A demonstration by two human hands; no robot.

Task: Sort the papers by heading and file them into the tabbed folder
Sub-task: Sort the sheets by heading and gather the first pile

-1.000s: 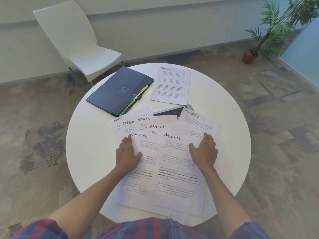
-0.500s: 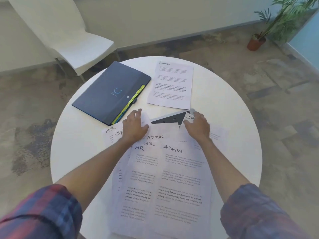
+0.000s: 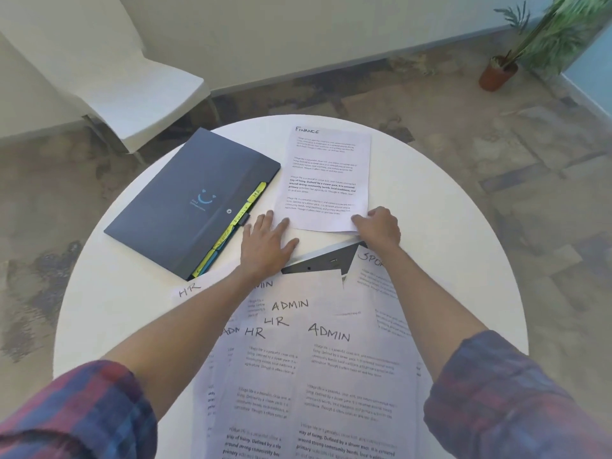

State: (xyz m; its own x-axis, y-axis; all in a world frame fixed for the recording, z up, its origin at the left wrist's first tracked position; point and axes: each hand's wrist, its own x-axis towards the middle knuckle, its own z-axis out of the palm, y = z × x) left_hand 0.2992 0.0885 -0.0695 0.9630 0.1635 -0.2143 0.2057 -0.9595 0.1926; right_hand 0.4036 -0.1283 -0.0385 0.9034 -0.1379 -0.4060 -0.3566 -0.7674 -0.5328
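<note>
- Round and white, the table (image 3: pixel 447 226) stands on a patterned floor, with a white chair (image 3: pixel 132 94) and a potted plant (image 3: pixel 516 58) behind it.
- On the far side lie the dark tabbed folder (image 3: pixel 185 207), closed, and just beside it the sheet headed FINANCE (image 3: pixel 328 173).
- The right hand (image 3: pixel 379 226) curls its fingers over that sheet's near right corner and appears to pinch it.
- The left hand (image 3: pixel 266 241) lies flat with fingers spread, its fingertips touching the sheet's near left corner.
- Nearer the person, the loose papers (image 3: pixel 318 366) overlap in a heap, headed ADMIN, HR and, in part, SPOR.
- A single sheet is likely light, limp and apt to slide on the smooth top, so it is best taken at a corner or edge and steadied with the other hand.
</note>
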